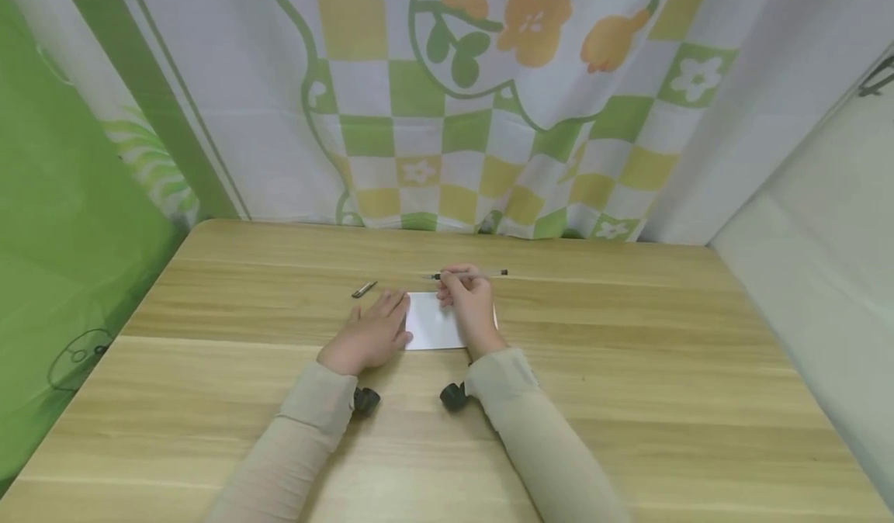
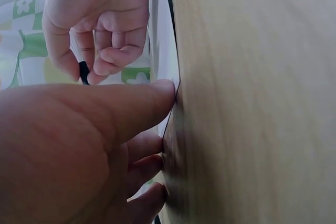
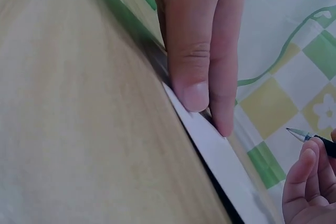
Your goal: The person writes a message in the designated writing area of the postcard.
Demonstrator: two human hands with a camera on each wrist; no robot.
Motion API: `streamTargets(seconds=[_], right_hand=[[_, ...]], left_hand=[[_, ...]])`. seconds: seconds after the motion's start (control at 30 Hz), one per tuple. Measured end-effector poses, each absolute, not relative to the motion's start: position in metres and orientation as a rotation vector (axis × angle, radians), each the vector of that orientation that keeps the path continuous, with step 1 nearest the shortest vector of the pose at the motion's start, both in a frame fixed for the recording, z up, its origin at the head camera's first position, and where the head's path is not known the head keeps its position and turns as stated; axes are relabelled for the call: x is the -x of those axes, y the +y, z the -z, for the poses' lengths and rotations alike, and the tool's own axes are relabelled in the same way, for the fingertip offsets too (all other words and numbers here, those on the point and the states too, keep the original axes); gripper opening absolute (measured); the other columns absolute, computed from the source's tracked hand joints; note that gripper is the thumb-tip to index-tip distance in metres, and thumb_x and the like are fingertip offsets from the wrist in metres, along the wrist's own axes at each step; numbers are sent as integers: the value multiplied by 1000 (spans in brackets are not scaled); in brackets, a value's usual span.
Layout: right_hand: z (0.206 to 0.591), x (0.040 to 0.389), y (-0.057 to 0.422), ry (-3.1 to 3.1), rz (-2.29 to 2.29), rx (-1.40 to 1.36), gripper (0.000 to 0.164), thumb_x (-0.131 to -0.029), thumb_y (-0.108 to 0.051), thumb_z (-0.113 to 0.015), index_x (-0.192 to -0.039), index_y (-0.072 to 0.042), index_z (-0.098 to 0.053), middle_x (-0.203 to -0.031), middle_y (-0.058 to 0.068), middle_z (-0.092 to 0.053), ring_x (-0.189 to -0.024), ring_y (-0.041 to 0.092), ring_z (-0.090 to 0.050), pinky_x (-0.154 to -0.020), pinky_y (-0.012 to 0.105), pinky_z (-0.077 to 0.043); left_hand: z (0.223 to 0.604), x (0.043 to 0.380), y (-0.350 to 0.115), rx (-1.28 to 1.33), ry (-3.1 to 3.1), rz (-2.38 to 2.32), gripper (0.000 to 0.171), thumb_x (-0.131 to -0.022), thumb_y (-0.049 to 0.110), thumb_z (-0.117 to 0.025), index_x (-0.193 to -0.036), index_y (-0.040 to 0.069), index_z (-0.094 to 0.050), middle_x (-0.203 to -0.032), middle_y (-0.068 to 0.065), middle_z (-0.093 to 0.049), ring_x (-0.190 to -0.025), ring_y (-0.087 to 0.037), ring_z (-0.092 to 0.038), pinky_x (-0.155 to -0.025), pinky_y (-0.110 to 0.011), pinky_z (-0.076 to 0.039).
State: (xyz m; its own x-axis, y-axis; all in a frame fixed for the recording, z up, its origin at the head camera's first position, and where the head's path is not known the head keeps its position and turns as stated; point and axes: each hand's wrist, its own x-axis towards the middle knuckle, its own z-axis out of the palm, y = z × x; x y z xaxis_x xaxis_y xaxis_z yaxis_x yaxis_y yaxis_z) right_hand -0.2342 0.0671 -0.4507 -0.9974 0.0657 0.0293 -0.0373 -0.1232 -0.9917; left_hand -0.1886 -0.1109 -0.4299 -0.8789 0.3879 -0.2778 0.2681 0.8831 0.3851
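A small white sheet of paper or card [image 1: 434,332] lies on the wooden table. My left hand [image 1: 373,335] presses on its left edge with fingers extended; the left wrist view shows the thumb [image 2: 152,98] at the near edge. Above the sheet's right part, my right hand [image 1: 472,306] pinches a gel pen [image 1: 489,274] with a clear barrel and black grip. The pen lies nearly level, its bare tip pointing left, apart from the paper. In the right wrist view the pen tip [image 3: 298,134] shows beyond curled fingers. A pen cap [image 1: 364,289] rests beyond my left hand.
Black wrist-worn devices [image 1: 454,396] sit under both wrists. A patterned curtain [image 1: 419,135] hangs along the table's far edge. Green cloth [image 1: 70,220] is at the left and a pale wall [image 1: 824,220] at the right. Bare wooden tabletop [image 1: 663,368] extends to the right.
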Motion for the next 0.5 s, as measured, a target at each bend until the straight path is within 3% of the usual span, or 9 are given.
streamTargets(seconds=[0.27,0.5], right_hand=[[457,236,66,-2169,-2221,68,14,-98,-11,-61,-105,1,-63,-89,12,-66,-68,12,-60,-61,19,-54],[458,236,67,-2255,-2190,30,15,-97,-13,-63,-106,-1,-64,-91,9,-66,-71,14,-59,-60,19,-51]], left_hand=[[428,187,-112,-493,2693,-490,66,-109,32,-45,-160,1,-19,-169,-14,-8,-156,-33,-4,-118,-70,-4],[423,187,-110,-503,2694,-440,66,-109,33,-44,-161,1,-18,-169,-15,-7,-155,-35,-4,-117,-70,-6]])
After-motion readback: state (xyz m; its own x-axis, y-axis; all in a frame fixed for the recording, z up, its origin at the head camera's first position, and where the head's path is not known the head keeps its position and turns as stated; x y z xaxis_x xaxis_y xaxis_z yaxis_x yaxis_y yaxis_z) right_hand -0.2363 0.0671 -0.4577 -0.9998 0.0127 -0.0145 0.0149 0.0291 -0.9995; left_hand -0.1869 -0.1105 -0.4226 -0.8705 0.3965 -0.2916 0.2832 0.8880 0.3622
